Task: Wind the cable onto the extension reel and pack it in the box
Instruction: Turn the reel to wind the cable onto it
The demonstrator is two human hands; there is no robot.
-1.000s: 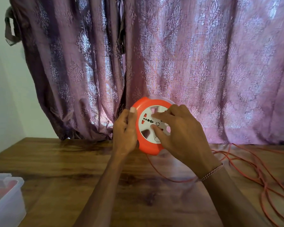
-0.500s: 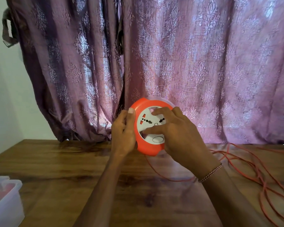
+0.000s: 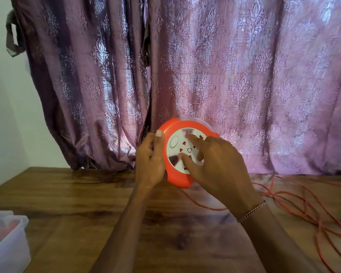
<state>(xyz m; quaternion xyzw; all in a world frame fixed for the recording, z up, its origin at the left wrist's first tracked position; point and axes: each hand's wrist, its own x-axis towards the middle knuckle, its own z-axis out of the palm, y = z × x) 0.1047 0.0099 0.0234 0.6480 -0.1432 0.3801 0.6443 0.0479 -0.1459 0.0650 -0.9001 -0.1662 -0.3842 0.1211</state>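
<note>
Orange reel (image 3: 176,174) held upright above desk (image 3: 87,203) — white socket face turned since half a second ago.
Left hand (image 3: 150,164) grips the rim; right hand (image 3: 215,166) fingers spread on the face; cable (image 3: 295,203) loose at right.

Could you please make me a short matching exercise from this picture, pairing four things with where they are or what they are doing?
Things:
1. reel
2. cable
3. box
4. bracelet

Places or states:
A. at the table's near left corner
B. lying loose on the right side of the table
C. held upright between both hands
D. around the right wrist

Pairs: 1-C, 2-B, 3-A, 4-D. The left hand grips the reel's rim; the right hand has its fingers on the white face.
</note>
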